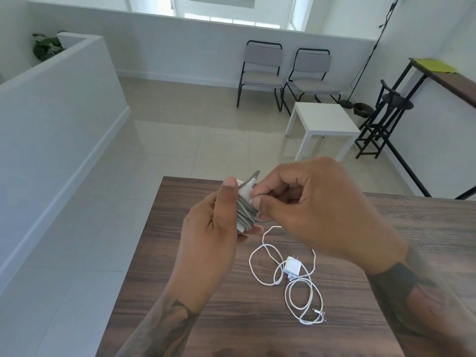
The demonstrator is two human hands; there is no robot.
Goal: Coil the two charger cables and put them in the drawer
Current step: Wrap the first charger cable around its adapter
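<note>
Above the dark wood-grain table, the left hand gripped the grey-cable-wound white charger block; the right hand pinched its tail. A slip risked unwinding. The loose white charger cable lay below.

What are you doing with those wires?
A person is winding the grey cable around its white charger block. The left hand holds the block, and the right hand pinches the cable's loose end near the top. The white charger lies on the wooden table, its cable in loose, messy loops. No drawer is in view.
</note>
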